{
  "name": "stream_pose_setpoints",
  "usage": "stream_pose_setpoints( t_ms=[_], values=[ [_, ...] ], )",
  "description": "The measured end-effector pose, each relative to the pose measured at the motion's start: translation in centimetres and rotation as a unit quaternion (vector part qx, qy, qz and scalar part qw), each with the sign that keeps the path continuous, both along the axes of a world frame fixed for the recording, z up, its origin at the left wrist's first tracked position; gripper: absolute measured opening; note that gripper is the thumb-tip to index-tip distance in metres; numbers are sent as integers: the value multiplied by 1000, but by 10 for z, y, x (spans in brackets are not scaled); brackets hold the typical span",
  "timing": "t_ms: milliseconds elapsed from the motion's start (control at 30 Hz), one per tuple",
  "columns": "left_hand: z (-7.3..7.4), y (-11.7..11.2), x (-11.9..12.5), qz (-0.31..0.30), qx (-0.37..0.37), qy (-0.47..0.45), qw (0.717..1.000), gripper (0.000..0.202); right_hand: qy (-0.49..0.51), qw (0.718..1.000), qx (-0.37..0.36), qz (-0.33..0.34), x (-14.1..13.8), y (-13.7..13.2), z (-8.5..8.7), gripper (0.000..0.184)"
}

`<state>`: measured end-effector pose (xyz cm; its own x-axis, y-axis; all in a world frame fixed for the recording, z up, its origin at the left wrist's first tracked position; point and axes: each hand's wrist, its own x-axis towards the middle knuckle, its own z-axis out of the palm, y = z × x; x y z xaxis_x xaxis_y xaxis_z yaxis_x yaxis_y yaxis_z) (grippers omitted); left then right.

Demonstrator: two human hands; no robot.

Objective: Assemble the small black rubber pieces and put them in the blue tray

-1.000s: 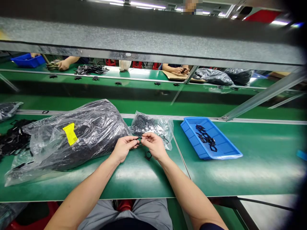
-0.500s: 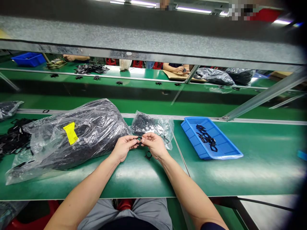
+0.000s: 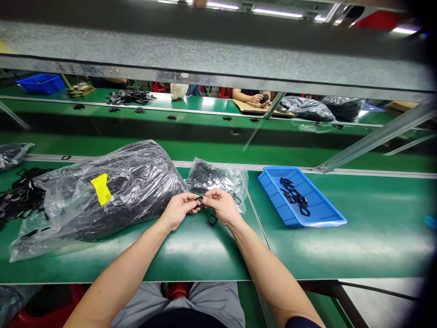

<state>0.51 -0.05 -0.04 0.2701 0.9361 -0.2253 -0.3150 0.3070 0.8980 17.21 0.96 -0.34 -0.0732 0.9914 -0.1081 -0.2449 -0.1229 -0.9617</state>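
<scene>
My left hand point(image 3: 178, 210) and my right hand point(image 3: 221, 206) meet over the green bench, both closed in a pinch. Between their fingertips is a small black ring-shaped part point(image 3: 200, 199), mostly covered by the fingers. A similar black ring part point(image 3: 212, 220) lies on the bench just below my right hand. Behind the hands rests a small clear bag point(image 3: 205, 175) of black parts. To the left, close to my left hand, lies a large clear plastic bag point(image 3: 136, 182) filled with dark parts and bearing a yellow label point(image 3: 101, 189).
On the right stands a blue tray point(image 3: 319, 200) with several black parts point(image 3: 295, 197) in it. Loose black parts point(image 3: 20, 196) are heaped at the far left. A metal shelf beam point(image 3: 218, 79) crosses overhead. Across the line, a co-worker's hands point(image 3: 258, 99) hold a dark part.
Both hands stay almost in place, with the black ring part still between the fingertips and slightly shifted. The tray and bags have not moved on the bench.
</scene>
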Motion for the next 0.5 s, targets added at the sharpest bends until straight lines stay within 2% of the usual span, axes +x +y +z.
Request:
stream_pose_setpoints(
  t_ms=[67, 333, 500],
  values=[
    [-1, 1, -1, -1, -6, -2, 1000, 27, -8, 1000, 15, -9, -2, -1, 1, 32],
    [2, 1, -1, -24, -19, 4, 1000, 19, -23, 999, 25, 25, -2, -4, 4, 31],
    [3, 0, 1, 1, -30, 6, 1000, 19, -17, 999, 19, 27, -2, -4, 4, 33]
  ],
)
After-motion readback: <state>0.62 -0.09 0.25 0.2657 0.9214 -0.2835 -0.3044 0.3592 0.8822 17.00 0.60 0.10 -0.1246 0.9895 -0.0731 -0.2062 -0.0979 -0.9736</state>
